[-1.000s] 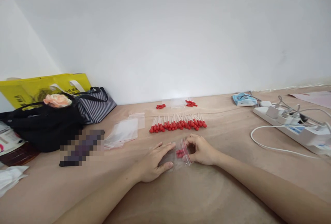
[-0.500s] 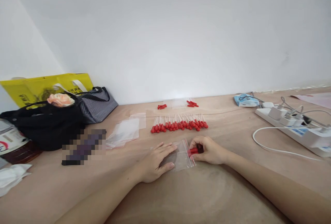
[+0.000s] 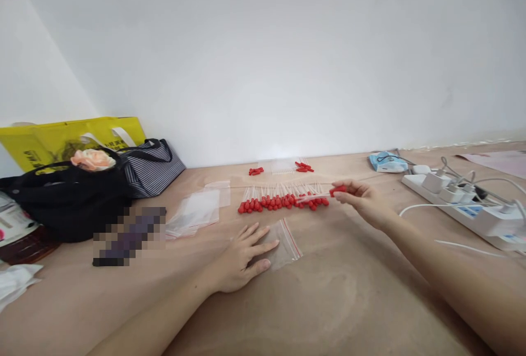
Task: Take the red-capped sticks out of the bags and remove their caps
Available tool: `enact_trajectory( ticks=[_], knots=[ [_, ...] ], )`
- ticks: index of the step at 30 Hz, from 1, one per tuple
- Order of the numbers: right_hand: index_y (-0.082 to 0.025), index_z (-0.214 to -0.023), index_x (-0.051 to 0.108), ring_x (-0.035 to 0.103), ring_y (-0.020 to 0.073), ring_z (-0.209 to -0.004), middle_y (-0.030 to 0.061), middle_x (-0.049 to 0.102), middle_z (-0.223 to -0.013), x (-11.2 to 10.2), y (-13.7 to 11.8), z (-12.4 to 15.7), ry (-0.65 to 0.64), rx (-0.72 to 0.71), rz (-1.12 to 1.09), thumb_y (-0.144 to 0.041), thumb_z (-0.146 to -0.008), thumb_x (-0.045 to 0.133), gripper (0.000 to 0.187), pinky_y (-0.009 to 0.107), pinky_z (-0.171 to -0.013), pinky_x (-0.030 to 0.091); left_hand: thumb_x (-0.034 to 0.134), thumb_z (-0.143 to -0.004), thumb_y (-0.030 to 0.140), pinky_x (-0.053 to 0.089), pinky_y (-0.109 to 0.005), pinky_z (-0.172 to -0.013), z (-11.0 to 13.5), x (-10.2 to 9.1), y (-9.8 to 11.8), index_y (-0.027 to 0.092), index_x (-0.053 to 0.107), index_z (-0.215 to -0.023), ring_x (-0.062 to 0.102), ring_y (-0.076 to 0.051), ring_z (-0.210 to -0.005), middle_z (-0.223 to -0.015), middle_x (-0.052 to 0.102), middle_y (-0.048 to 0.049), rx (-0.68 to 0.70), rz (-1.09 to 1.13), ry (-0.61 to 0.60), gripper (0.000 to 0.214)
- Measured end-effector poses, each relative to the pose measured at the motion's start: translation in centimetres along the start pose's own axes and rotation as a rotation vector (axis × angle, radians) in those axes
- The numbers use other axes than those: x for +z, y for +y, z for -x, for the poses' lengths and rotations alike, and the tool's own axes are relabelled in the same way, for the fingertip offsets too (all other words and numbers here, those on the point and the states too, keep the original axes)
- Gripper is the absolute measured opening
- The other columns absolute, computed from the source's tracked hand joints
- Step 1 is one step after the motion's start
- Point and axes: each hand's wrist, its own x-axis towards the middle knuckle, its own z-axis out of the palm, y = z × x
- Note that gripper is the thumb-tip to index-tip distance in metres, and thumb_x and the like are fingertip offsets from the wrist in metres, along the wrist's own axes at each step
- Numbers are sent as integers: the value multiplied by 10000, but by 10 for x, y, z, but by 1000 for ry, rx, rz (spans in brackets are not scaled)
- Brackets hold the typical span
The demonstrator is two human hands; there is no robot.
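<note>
My left hand [image 3: 242, 254] lies flat with fingers spread on a small clear zip bag [image 3: 282, 242] that has a red seal strip. My right hand [image 3: 360, 198] is raised to the right of a row of red-bulbed clear droppers [image 3: 281, 198] on the brown table. It pinches droppers [image 3: 324, 194] by their red bulbs, the clear stems pointing left over the row's right end. How many it holds I cannot tell.
A stack of clear bags [image 3: 197, 209] lies left of the row. Two small piles of red bulbs [image 3: 255, 171] [image 3: 303, 166] sit near the wall. A black bag [image 3: 66, 197], striped bag [image 3: 150, 165] and yellow bag [image 3: 61, 139] stand at left. A power strip [image 3: 468, 205] with cables and a face mask [image 3: 386, 161] lie at right.
My right hand has pulled the droppers out of the zip bag and moved up and right, beside the row. My left hand stays pressed on the bag.
</note>
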Motion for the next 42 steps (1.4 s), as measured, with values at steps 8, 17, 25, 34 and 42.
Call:
enact_trajectory(
  ticks=[8,17,25,34,42],
  knots=[
    [-193,-1022,584,578,168,-818,62,639,-939,42,13,-33,209,-441,556,-262,-778,484,273,335,-792,457,356,-832,507,147,-527,-1030,0,2,0,375,350,-1262,122,-277,-1304,-1411,227,14,-3,-5,17,450],
    [-196,-1072,588,510,188,-895,61,615,-1022,68,24,-50,-77,-548,887,-109,-806,364,359,329,-812,410,362,-832,503,148,-529,-1030,0,2,0,367,352,-1264,139,-277,-1301,-1408,238,8,2,3,29,453],
    [-245,-1031,607,491,218,-911,60,626,-970,69,13,-36,-130,-411,1053,-289,-802,456,277,360,-778,322,357,-828,514,149,-530,-1030,0,1,0,374,348,-1264,129,-278,-1302,-1411,228,12,-11,6,22,458],
    [-175,-920,612,550,180,-805,57,634,-822,64,14,-38,72,-278,901,-320,-777,471,248,292,-722,373,355,-826,520,140,-532,-1029,1,1,2,364,355,-1266,137,-282,-1301,-1409,236,0,-16,10,17,467],
    [-181,-814,611,540,160,-720,63,604,-746,56,2,10,52,-475,680,-321,-840,405,250,296,-691,408,340,-854,453,350,-388,-967,-10,-2,-4,240,500,-1165,427,-213,-1153,-1272,455,-61,-104,149,252,410]
  ],
)
